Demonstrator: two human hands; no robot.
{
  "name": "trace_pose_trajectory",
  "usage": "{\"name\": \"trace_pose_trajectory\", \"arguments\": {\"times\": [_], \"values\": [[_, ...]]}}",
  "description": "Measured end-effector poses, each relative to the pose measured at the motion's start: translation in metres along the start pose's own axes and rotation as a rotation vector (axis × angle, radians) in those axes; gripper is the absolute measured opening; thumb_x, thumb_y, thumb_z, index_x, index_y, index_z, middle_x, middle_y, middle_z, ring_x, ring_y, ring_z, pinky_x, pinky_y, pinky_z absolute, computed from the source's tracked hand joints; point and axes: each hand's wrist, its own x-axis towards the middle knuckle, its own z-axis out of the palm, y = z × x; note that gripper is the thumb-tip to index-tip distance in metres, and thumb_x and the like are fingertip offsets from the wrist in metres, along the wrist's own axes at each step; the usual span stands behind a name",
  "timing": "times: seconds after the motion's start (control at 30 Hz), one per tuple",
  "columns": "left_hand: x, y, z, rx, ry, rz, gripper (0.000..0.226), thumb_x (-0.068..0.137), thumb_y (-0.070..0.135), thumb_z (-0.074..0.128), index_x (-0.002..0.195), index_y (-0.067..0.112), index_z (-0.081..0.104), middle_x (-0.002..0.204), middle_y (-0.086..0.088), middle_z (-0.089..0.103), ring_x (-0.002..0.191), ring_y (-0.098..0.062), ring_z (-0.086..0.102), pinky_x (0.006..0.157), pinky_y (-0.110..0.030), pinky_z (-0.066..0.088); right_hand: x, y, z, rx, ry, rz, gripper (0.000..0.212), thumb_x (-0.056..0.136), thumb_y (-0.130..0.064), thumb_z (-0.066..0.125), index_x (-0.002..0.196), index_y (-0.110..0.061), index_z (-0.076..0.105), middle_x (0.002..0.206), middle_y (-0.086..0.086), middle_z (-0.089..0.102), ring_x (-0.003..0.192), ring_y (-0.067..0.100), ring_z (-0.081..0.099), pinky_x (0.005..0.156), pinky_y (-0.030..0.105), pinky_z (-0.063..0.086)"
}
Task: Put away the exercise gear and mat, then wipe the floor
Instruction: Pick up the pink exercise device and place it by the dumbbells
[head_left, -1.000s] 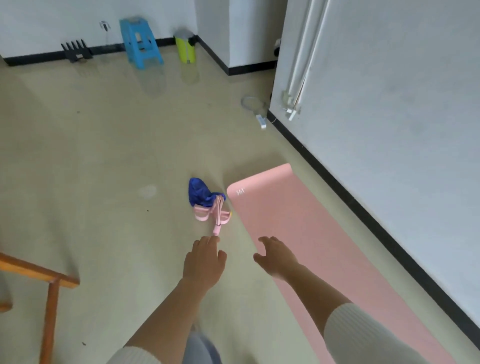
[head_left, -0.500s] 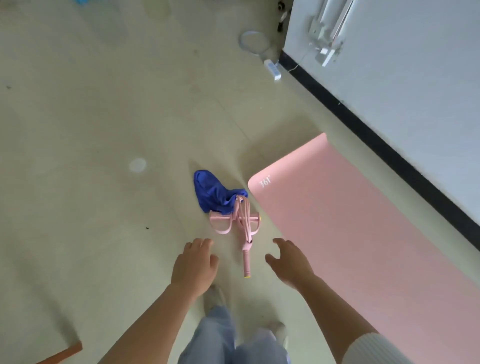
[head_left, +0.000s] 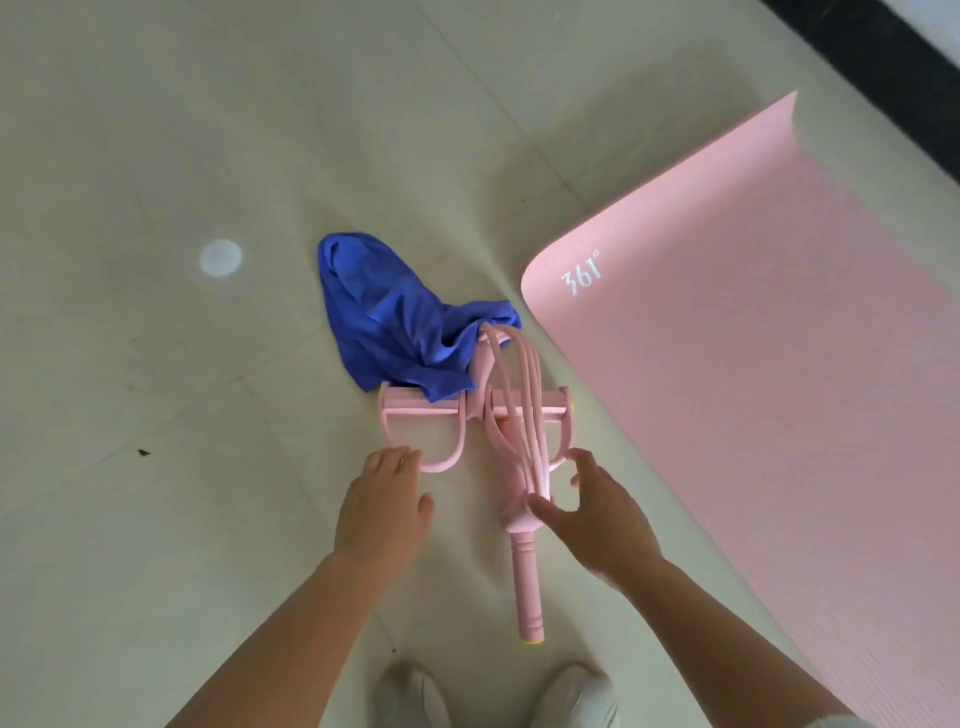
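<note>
The left hand (head_left: 384, 501), fingers relaxed and empty, sits at the left foot loop of the pink pedal puller (head_left: 519, 415) on the floor (head_left: 156, 156). A blue cloth (head_left: 395, 317), likely for wiping, drapes the puller's far end beyond both hands. The right hand (head_left: 597, 512) spreads wide over the tubes, seemingly to gather them. The pink yoga mat (head_left: 753, 338) lies unrolled to its right.

The pale tiled floor (head_left: 182, 519) bears a pink mat (head_left: 779, 389), blue cloth (head_left: 384, 317) and pink pedal puller (head_left: 498, 431).
</note>
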Motion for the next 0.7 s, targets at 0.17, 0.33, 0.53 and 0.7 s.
{"name": "trace_pose_trajectory", "arguments": {"times": [0.17, 0.33, 0.53, 0.7], "values": [[0.050, -0.024, 0.057, 0.040, 0.004, 0.105, 0.048, 0.058, 0.016, 0.086, 0.102, 0.010, 0.068, 0.094, -0.004, 0.066, 0.096, -0.029, 0.063, 0.063, -0.036, 0.053, 0.055, 0.014, 0.041, 0.070, -0.062, -0.004, 0.050, 0.081, -0.060, 0.060, 0.114, -0.026, 0.046, 0.096, -0.006, 0.065, 0.067, 0.011, 0.061, 0.054, 0.024, 0.046], [0.047, -0.011, 0.052, -0.047, -0.038, 0.113, 0.009, 0.088, 0.014, 0.061, 0.095, 0.015, 0.067, 0.083, 0.002, 0.058, 0.097, -0.022, 0.054, 0.066, -0.033, 0.043, 0.053, 0.017, 0.041, 0.229, -0.032, 0.025, 0.014, 0.086, -0.030, 0.056, 0.074, -0.022, 0.057, 0.061, -0.004, 0.054, 0.049, 0.011, 0.043, 0.046, 0.023, 0.036], [-0.005, 0.032, -0.031, -0.027, -0.211, 0.098, 0.012, 0.096, 0.023, 0.049, 0.098, 0.016, 0.058, 0.086, 0.005, 0.045, 0.103, -0.017, 0.047, 0.074, -0.032, 0.044, -0.015, 0.004, -0.024, 0.248, 0.006, 0.119, 0.015, 0.085, -0.023, 0.058, 0.070, -0.021, 0.056, 0.057, -0.004, 0.051, 0.047, 0.011, 0.044, 0.045, 0.022, 0.035], [-0.067, 0.082, -0.135, -0.017, -0.172, 0.147, 0.013, 0.096, 0.025, 0.051, 0.097, 0.014, 0.058, 0.094, 0.000, 0.057, 0.102, -0.020, 0.047, 0.071, -0.033, 0.042, -0.115, -0.019, -0.107, 0.252, 0.050, 0.116, 0.010, 0.087, -0.030, 0.059, 0.085, -0.021, 0.063, 0.061, -0.005, 0.058, 0.049, 0.010, 0.052, 0.045, 0.020, 0.035]]}}
